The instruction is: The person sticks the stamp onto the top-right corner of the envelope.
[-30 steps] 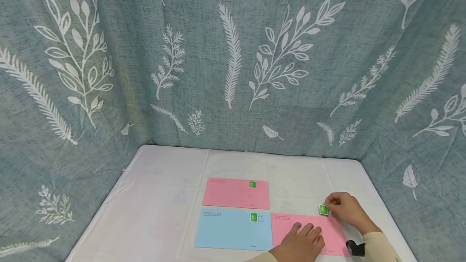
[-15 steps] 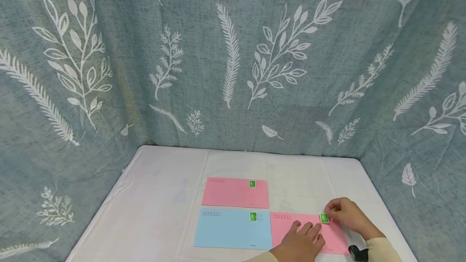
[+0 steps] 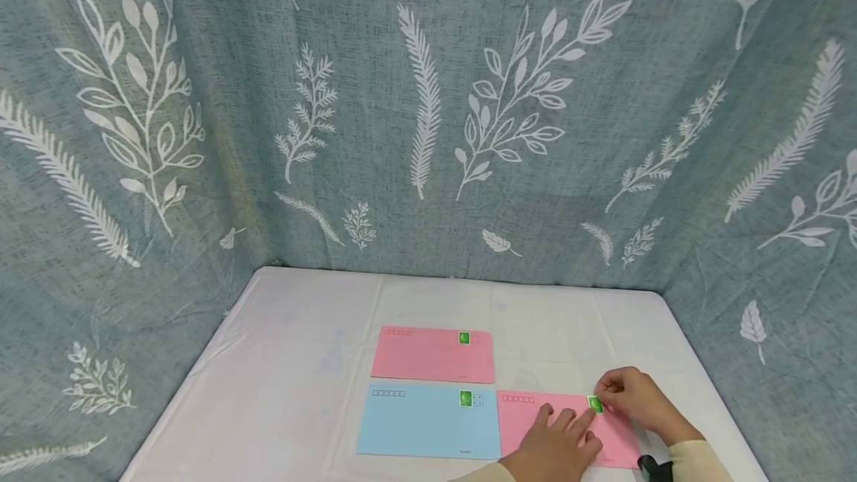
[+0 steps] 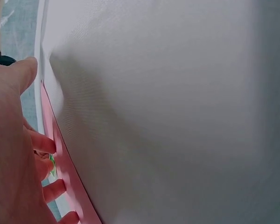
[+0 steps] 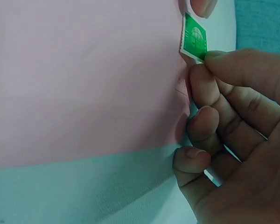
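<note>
My right hand (image 3: 639, 402) pinches the edge of a green postage stamp (image 3: 595, 405) between thumb and index finger. In the right wrist view the stamp (image 5: 195, 38) is tilted over the pink envelope (image 5: 84, 84), near its printed stamp boxes; the other fingers curl below. Spread across that same near pink envelope (image 3: 518, 411), my left hand (image 3: 557, 445) presses it to the table. One of its fingertips lies right beside the stamp. From the left wrist, the hand's fingers (image 4: 53, 191) show on the pink paper, with a bit of green behind them.
A light blue envelope (image 3: 428, 426) bearing a green stamp (image 3: 466, 399) lies left of the near pink one. Behind it is another pink envelope (image 3: 428, 357), also stamped. The white-covered table (image 3: 301, 363) is enclosed by a leaf-patterned teal curtain (image 3: 375, 110).
My right hand has brought the stamp nearer, from beyond the pink envelope's top edge down onto its upper right area. The left hand has stayed nearly in place, one fingertip now beside the stamp.
</note>
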{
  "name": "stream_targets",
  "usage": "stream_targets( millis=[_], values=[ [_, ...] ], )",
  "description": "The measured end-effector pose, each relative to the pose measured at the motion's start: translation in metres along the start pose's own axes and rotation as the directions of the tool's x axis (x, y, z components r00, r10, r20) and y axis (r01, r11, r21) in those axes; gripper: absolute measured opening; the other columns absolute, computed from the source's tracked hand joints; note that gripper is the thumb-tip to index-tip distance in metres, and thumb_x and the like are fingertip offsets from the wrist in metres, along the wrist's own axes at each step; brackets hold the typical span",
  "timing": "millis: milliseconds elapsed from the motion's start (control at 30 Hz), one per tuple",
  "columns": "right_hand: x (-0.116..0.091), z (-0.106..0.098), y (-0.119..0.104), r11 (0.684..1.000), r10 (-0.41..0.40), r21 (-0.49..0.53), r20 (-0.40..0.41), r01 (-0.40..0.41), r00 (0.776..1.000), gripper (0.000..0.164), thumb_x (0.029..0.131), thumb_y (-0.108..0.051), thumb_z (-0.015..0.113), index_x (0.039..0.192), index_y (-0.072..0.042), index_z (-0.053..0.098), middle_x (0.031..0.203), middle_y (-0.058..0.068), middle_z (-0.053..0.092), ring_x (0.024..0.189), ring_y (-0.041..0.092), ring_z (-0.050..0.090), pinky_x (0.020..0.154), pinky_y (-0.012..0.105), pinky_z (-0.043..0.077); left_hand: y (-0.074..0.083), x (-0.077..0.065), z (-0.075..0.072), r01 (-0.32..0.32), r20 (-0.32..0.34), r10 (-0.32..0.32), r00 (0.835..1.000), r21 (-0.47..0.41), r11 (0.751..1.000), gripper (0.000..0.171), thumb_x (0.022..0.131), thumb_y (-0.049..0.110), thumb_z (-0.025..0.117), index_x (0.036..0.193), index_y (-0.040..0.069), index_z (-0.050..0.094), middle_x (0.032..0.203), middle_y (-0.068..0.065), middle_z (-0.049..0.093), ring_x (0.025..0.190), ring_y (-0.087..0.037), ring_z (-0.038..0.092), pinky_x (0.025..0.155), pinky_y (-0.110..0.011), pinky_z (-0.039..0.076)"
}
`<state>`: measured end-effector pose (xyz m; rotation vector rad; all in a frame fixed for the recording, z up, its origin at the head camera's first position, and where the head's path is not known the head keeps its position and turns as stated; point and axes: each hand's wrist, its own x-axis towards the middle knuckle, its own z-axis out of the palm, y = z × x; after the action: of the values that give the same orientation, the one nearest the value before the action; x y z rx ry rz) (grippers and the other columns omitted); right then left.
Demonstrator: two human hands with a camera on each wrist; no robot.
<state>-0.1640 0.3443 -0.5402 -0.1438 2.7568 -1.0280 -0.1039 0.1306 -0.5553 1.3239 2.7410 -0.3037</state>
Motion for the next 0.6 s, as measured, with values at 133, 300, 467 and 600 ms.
stream_targets(
  millis=[133,300,467,600],
  values=[
    [0.0002,0.0020,-0.0006,0.999,0.044,-0.003,-0.014,-0.044,0.999,0.006,0.086,-0.007,0.073,0.082,-0.009,0.071,0.069,-0.002,0.061,0.065,0.016,0.055,0.058,0.027,0.042,0.0009,-0.0001,0.0009,0.009,-0.012,-0.009,1.000,0.014,1.000,0.056,0.095,0.078,0.032,0.137,0.043,0.041,0.161,0.017,0.018,0.133,-0.005,0.028,0.107,-0.038,0.031],
    [-0.0026,0.0043,-0.0051,0.997,0.076,-0.008,-0.045,-0.077,0.996,0.006,0.086,-0.006,0.072,0.081,-0.009,0.070,0.069,-0.002,0.061,0.065,0.017,0.055,0.058,0.027,0.042,0.0019,-0.0016,0.0003,0.021,-0.028,-0.020,0.999,0.032,0.999,0.057,0.095,0.079,0.032,0.137,0.043,0.041,0.161,0.017,0.018,0.131,-0.005,0.029,0.105,-0.037,0.030],
    [-0.0041,0.0075,-0.0067,0.997,0.077,-0.023,-0.071,-0.079,0.995,0.007,0.084,-0.005,0.072,0.080,-0.010,0.070,0.069,-0.003,0.060,0.065,0.016,0.054,0.058,0.027,0.042,0.0022,-0.0030,-0.0008,0.020,-0.025,-0.019,1.000,0.032,0.999,0.057,0.094,0.079,0.033,0.137,0.043,0.041,0.161,0.017,0.019,0.132,-0.005,0.029,0.106,-0.038,0.030],
    [-0.0049,0.0100,-0.0053,0.997,0.068,-0.032,-0.082,-0.070,0.994,0.008,0.083,-0.003,0.071,0.079,-0.011,0.070,0.068,-0.003,0.060,0.064,0.016,0.054,0.057,0.027,0.042,0.0026,-0.0030,-0.0001,0.017,-0.023,-0.016,1.000,0.033,0.999,0.058,0.094,0.079,0.033,0.138,0.042,0.041,0.161,0.017,0.020,0.132,-0.005,0.028,0.106,-0.038,0.031]
  ],
)
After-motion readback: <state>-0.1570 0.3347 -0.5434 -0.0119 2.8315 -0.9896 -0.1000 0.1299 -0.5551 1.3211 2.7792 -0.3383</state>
